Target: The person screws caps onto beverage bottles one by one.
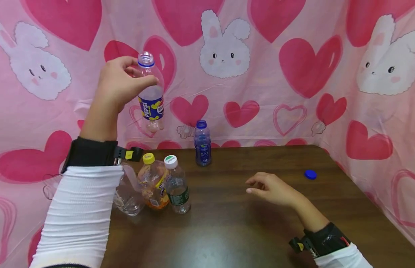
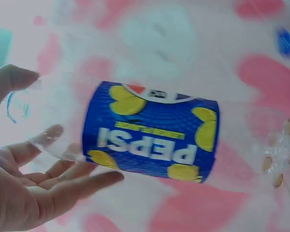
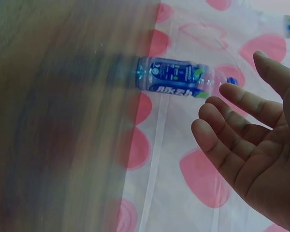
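Observation:
High above the table, my left hand (image 1: 118, 82) holds a clear plastic Pepsi bottle (image 1: 152, 108) near its shoulder, between thumb and fingers. The bottle hangs upright, its mouth uncapped and a blue ring round the neck. In the left wrist view, the blue label (image 2: 152, 133) with yellow lemons is plain, and liquid is not visible inside. My right hand (image 1: 274, 189) hovers over the right half of the table with relaxed fingers and holds nothing. From the right wrist view, a blue-labelled bottle (image 3: 176, 77) stands beyond its fingertips (image 3: 205, 137).
On the left of the brown table (image 1: 227, 230) stand a yellow-capped bottle (image 1: 155, 191), a white-capped, green-labelled bottle (image 1: 178, 195) and a clear container (image 1: 128, 201) partly behind my forearm. A blue bottle (image 1: 203, 149) is at the back edge, a blue cap (image 1: 310, 174) at right. Pink cloth hangs behind.

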Demonstrator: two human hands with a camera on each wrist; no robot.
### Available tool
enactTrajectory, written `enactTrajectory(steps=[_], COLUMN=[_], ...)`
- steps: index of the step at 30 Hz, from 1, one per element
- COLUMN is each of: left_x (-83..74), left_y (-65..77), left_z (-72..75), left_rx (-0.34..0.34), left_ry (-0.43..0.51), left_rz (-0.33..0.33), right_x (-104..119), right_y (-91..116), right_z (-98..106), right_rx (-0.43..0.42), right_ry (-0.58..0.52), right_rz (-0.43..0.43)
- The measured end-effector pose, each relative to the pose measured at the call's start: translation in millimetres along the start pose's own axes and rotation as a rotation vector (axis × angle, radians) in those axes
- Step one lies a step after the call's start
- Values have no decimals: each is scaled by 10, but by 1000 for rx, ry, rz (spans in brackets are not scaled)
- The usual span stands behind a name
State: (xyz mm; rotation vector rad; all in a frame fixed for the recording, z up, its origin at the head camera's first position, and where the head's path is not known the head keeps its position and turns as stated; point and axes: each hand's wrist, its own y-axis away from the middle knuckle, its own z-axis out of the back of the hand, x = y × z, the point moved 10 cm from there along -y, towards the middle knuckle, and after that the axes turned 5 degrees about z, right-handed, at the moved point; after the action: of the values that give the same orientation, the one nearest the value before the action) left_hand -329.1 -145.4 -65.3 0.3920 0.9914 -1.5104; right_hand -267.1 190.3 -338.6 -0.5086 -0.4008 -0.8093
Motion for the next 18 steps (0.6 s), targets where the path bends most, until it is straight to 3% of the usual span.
enactTrajectory(steps=[2,4,7,9,13,18], left_x=[-205,-390,-592,-629,-515,-160], left_y=[252,501,851,1037,1335,1558], left_z=[56,49,-87,-258,-721,-1268], left_rx=[-12,15,137,244,417,505], left_ry=[126,311,532,615,561,458], left_rz=[-88,-195,-356,-385,-366,-344], right_x=[-30,-57,-84,-93,-120,-171], right_y=[9,20,45,54,97,154], right_z=[28,60,109,141,199,216], right_rx=[-5,-11,-17,-29,-57,-71], right_ry=[1,3,11,21,35,41], right_rz=[-24,-43,-55,-56,-60,-69])
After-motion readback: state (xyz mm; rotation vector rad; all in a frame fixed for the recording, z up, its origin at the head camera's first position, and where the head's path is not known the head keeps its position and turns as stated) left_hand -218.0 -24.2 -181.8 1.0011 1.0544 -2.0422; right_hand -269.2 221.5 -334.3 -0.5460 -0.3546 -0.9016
